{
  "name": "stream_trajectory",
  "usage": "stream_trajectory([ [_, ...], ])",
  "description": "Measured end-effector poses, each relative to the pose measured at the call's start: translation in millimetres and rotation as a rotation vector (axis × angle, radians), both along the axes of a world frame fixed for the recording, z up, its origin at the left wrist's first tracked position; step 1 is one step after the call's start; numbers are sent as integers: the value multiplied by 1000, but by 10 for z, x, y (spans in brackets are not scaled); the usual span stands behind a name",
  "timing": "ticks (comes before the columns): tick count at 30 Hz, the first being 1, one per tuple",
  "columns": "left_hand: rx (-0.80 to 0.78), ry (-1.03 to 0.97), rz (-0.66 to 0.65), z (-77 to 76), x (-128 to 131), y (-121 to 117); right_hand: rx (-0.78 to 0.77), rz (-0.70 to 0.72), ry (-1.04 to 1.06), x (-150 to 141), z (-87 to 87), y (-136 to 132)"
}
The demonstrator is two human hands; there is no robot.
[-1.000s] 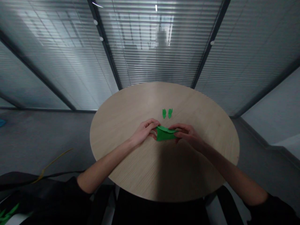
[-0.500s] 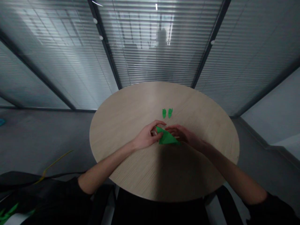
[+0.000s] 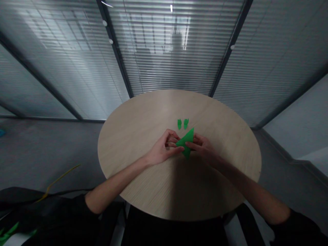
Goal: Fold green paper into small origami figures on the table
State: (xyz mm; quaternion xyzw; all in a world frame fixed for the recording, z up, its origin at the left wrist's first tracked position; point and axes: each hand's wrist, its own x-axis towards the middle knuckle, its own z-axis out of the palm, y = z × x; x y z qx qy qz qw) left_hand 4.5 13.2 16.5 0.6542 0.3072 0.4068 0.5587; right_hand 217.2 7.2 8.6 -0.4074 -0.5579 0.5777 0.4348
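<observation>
A green sheet of paper folded into a triangle (image 3: 188,138) is held up over the round wooden table. My left hand (image 3: 164,147) pinches its left side, with the thumb on the near face. On its right side, my right hand (image 3: 203,145) grips it between the thumb in front and fingers behind. One corner points up and another points down. Just beyond the paper lie two small green folded paper pieces, a left one (image 3: 179,124) and a right one (image 3: 186,123), side by side.
The pale round table (image 3: 143,116) fills the middle. Behind it stands a glass partition with blinds (image 3: 164,68). A dark chair arm (image 3: 247,222) is at the near right. More green pieces (image 3: 10,232) sit at the lower left, beside a white item (image 3: 19,239).
The green paper triangle has been turned so that a corner now points upward. My right hand has closed on its right side; my left hand still holds the left side.
</observation>
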Motion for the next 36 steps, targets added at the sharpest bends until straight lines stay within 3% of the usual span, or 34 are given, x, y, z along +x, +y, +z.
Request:
stream_trajectory([
  [5, -52, -24, 29, -31, 42, 18, -35, -41, 57, -1, -56, 14],
  [11, -12, -18, 131, 17, 22, 54, 26, -50, -18, -16, -53, -23],
  [17, -21, -6, 114, 17, 23, 55, 130, -128, -131, -28, 63, -49],
  [23, -71, 28, 54, -9, 18, 56, 157, -207, -179, -44, 61, -53],
  [30, 3, 67, 112, -9, -3, 77, 187, -151, -210, -39, 76, -56],
  [36, 52, 121, 73, -5, -16, 75, 235, -169, -254, -56, 25, -15],
])
